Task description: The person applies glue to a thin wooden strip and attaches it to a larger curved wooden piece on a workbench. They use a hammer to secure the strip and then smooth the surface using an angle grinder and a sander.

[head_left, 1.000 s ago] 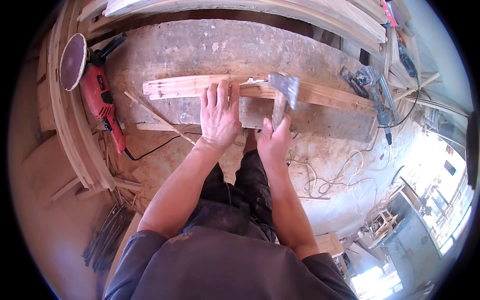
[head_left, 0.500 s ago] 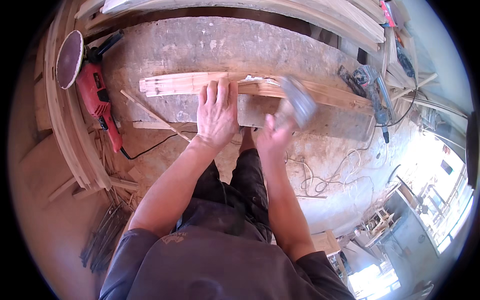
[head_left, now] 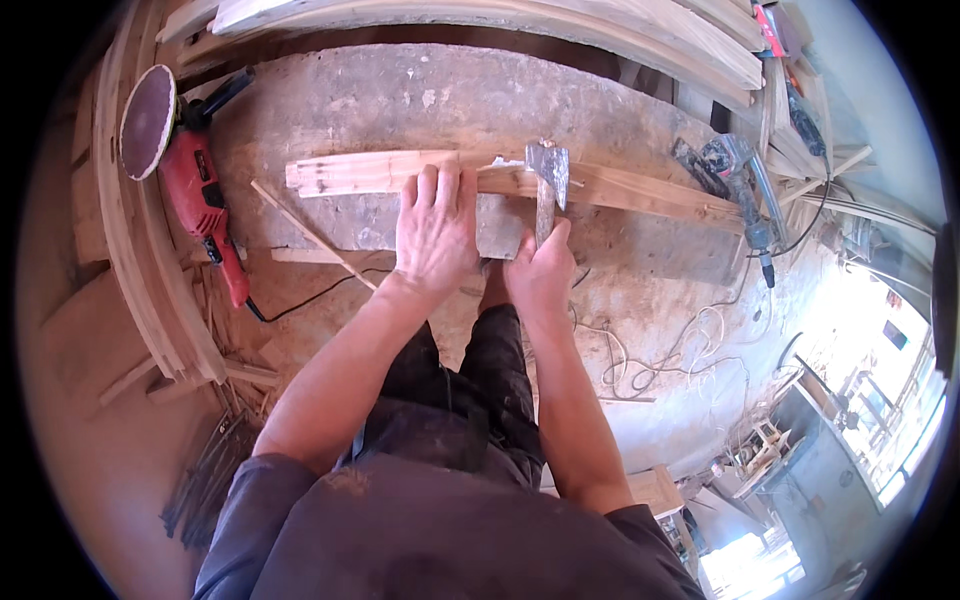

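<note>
A long, pale wooden bar (head_left: pixel 370 172) lies across the workbench (head_left: pixel 420 95). My left hand (head_left: pixel 437 230) grips the bar's near edge left of its middle, fingers pressed together over the top; the thumb is hidden. Just right of those fingers, a white patch (head_left: pixel 508 162) shows on the wood. In my right hand (head_left: pixel 541 275) is a small hatchet (head_left: pixel 547 165), held closed around its wooden handle. Its metal head, flared at the right, sits over the bar beside the white patch; whether it touches cannot be seen.
A red angle polisher (head_left: pixel 190 180) with a round pad stands at the left, beside stacked boards (head_left: pixel 140 240). To the right lies another power tool (head_left: pixel 745 185) with a cord. A thin stick (head_left: pixel 315 238) crosses the bench's near edge. Loose cables (head_left: pixel 640 370) trail over the floor.
The hatchet, blurred by motion and tilted to the right before, is now upright and further left over the bar. My right hand has shifted slightly left; my left hand keeps its place on the bar.
</note>
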A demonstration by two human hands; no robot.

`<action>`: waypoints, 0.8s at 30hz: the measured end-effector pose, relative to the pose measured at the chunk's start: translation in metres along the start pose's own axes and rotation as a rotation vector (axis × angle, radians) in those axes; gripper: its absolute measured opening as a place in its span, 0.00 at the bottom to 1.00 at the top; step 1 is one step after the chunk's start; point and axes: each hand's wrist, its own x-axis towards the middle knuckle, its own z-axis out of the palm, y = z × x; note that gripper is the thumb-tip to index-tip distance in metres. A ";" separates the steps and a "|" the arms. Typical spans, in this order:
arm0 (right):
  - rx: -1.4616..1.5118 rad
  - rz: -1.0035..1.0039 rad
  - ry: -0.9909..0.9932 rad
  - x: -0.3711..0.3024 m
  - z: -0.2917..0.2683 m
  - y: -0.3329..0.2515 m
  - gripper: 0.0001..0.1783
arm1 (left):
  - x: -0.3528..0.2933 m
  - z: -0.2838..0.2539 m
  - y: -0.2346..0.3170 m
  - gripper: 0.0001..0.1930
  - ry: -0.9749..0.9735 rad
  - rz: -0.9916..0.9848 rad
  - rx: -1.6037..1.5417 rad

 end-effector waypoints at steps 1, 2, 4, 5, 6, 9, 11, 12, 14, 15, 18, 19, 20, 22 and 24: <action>-0.004 -0.004 -0.003 0.002 -0.001 -0.001 0.14 | 0.001 0.000 -0.003 0.31 0.006 0.012 -0.016; 0.002 -0.009 0.007 0.001 -0.001 -0.001 0.14 | -0.001 0.000 -0.007 0.30 0.026 0.022 -0.043; 0.016 -0.016 0.018 -0.004 -0.001 0.001 0.13 | -0.008 0.000 -0.017 0.29 0.061 0.038 -0.096; 0.037 -0.005 0.002 -0.006 -0.003 0.001 0.14 | -0.010 0.000 -0.019 0.28 0.078 0.055 -0.082; 0.059 0.007 -0.013 -0.007 -0.007 -0.001 0.14 | -0.011 0.000 -0.021 0.28 0.095 0.072 -0.069; 0.164 -0.127 0.083 -0.020 -0.001 -0.001 0.14 | -0.014 0.002 -0.026 0.27 0.089 0.090 -0.036; 0.143 -0.147 0.065 -0.022 0.003 -0.002 0.14 | -0.013 0.003 -0.025 0.27 0.069 0.093 -0.031; 0.081 -0.095 -0.013 -0.018 0.007 -0.002 0.14 | -0.014 0.004 -0.025 0.27 0.059 0.092 -0.034; 0.000 -0.060 -0.118 -0.011 0.002 -0.011 0.14 | -0.007 0.001 -0.028 0.27 0.058 0.098 -0.027; -0.002 -0.056 -0.110 -0.010 -0.001 -0.014 0.14 | -0.008 0.001 -0.028 0.27 0.054 0.106 -0.025; 0.092 -0.057 -0.044 -0.021 -0.004 -0.019 0.14 | -0.012 -0.001 -0.030 0.27 0.042 0.110 -0.039; 0.184 -0.080 0.013 -0.028 -0.004 -0.024 0.14 | -0.014 -0.002 -0.028 0.27 0.040 0.104 -0.051; 0.275 -0.102 0.070 -0.033 -0.003 -0.025 0.14 | -0.015 -0.003 -0.028 0.26 0.035 0.084 -0.067; 0.101 -0.094 -0.006 -0.027 0.012 -0.012 0.15 | -0.010 -0.005 -0.029 0.26 0.029 0.056 -0.103; 0.038 -0.062 -0.067 -0.015 0.016 -0.008 0.15 | -0.007 -0.011 -0.034 0.23 0.054 0.025 -0.215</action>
